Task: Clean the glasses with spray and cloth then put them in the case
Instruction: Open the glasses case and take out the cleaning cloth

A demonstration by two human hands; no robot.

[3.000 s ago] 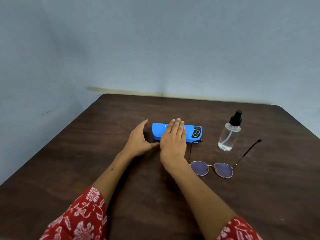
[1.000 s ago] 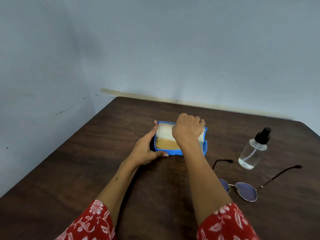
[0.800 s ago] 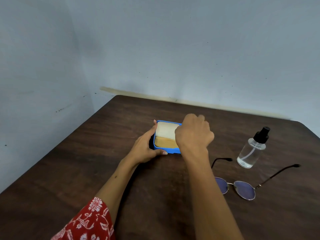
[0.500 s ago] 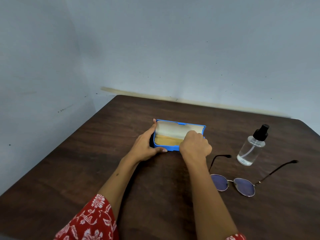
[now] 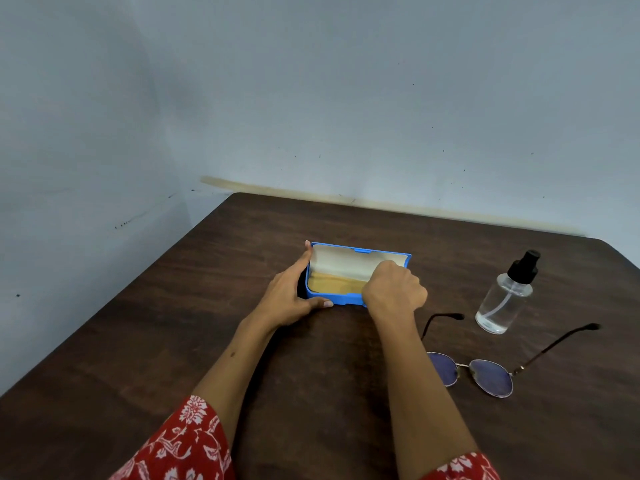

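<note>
Your right hand [image 5: 393, 289] is sitting just right of the frame's centre, fingers curled down into the right end of the open blue case [image 5: 346, 299]; whether they are pinching the yellow cloth [image 5: 332, 284] inside cannot be told, since the fingertips are hidden behind the knuckles. Your left hand [image 5: 289, 297] is gripping the case's left end, fingers running up its far-left corner and thumb lying along the front wall. The case is resting on the dark wooden table [image 5: 173, 341] at mid-frame, lid raised toward the wall and showing its pale lining. The cloth is lying flat in the bottom half of the case, directly left of your right knuckles and touching them.

The glasses [image 5: 474, 370] are lying in the lower right of the frame, temples unfolded and pointing away, beside your right forearm. The spray bottle [image 5: 505, 299] is standing upright above the glasses, right of your right hand and apart from it.
</note>
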